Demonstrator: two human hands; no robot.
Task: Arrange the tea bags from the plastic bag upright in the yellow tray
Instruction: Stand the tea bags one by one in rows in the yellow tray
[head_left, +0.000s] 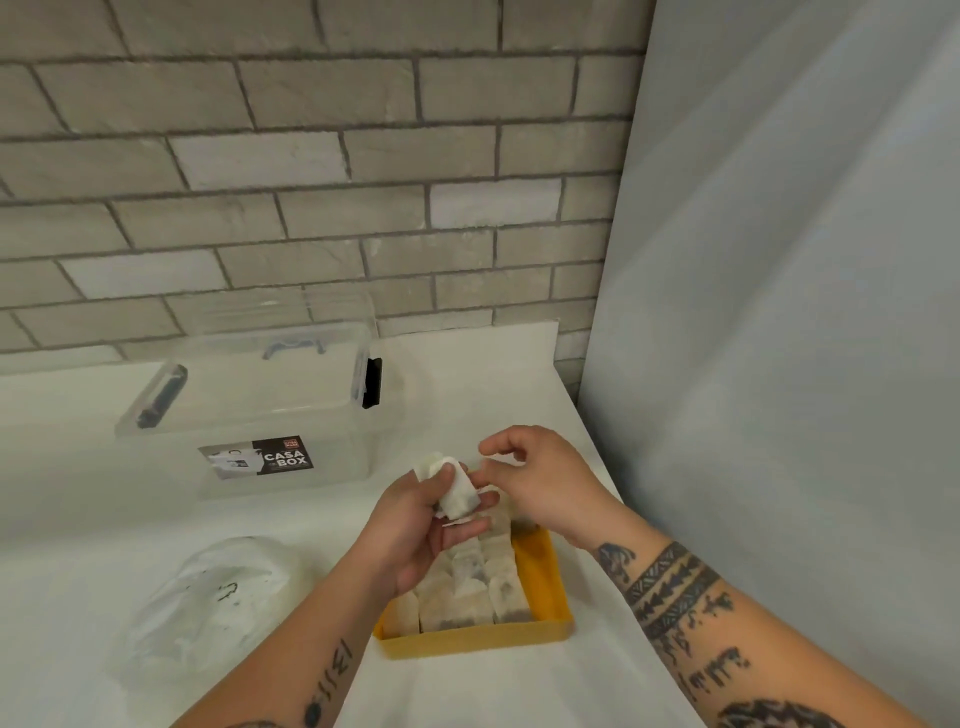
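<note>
L hand (415, 525): fingers and thumb clamped round a small clump of held bags (457, 491), above the far end of the tray (467, 642). Count in the clump is unclear (blur). R hand (543, 483): just beside the clump, fingers curled, tips at its edge. Can't tell if they pinch a bag or nothing.

Tray: yellow, on the table (78, 519), front-centre. Tray bags (467, 592) stand packed in rows and fill most of it, w/ a bare yellow strip down the right side. Your L wrist hides the far left part.

Plastic bag (208, 603): slack on the table, left of the tray, well apart. Looks near empty, but contents aren't clear. Clear box (260, 415) sits behind, not in play.

Judgement: task well along. Step in hand is prob. peeling one bag off the clump w/ R and seating it upright.

Risks from here:
- Bags are light, soft paper. If R pulls one, its neighbours may drag out and drop flat across the rows.
- Strings or tags may tangle, and a tug could lift a seated bag.
- Rows are tight. If you push a new bag in hard, it may crumple or tip the ones beside it.
- The right strip is loose, so a lone bag there has no support and may flop.
- Your L forearm hangs over the tray. If it dips, it knocks the rows.
</note>
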